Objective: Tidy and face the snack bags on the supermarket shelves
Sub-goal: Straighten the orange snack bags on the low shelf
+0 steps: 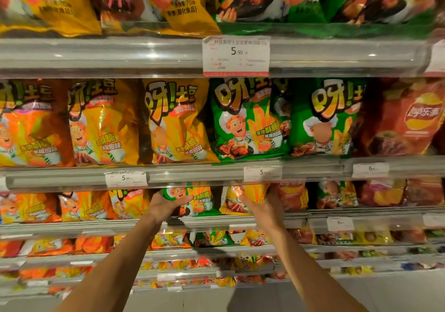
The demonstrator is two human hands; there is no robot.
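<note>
Centre frame, third shelf (337, 211) down: left hand (163, 205) grips green snack bag (199, 199), thumb across its front. Right hand (263, 207) grips yellow snack bag (240, 197) just beside it.

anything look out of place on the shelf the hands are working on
Yes. The green bag under the left hand sits among yellow and orange ones, with a yellow bag held by the right hand beside it. On the shelf above, the green bags are grouped to the right of the yellow ones, so it looks misplaced.
</note>
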